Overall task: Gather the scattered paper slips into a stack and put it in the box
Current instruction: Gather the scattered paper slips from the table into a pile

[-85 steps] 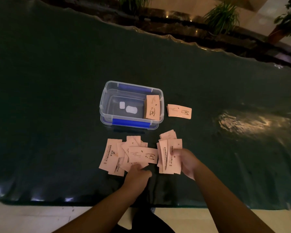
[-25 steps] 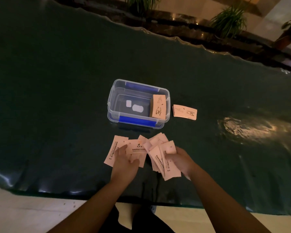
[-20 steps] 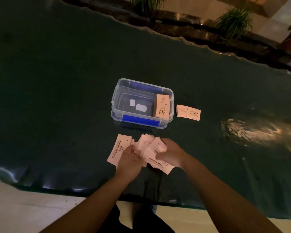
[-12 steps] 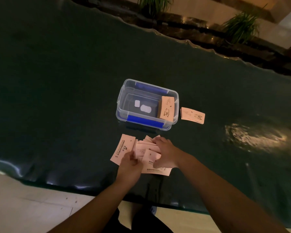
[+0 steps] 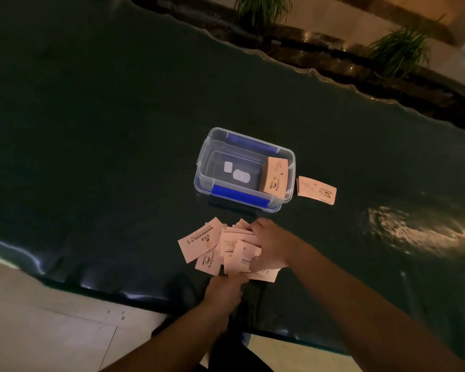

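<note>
Several pink paper slips (image 5: pixel 227 245) lie in a loose overlapping pile on the dark table, just in front of a clear plastic box (image 5: pixel 203 159) with blue latches. My right hand (image 5: pixel 270 244) lies flat on the pile's right side, fingers spread over the slips. My left hand (image 5: pixel 226 289) sits at the pile's near edge, fingers curled on the lowest slips. One slip (image 5: pixel 199 242) sticks out to the left. A stack of slips (image 5: pixel 274 177) stands at the right end inside the box.
A small stack of slips (image 5: pixel 316 189) lies on the table just right of the box. The table's near edge (image 5: pixel 91 285) runs close below the pile, with pale floor tiles beyond. Potted plants (image 5: pixel 397 49) stand behind the far edge.
Both hands have pushed the two spread groups of slips together into one pile. My right hand went from gripping a fan of slips to pressing on the pile; my left hand slid back.
</note>
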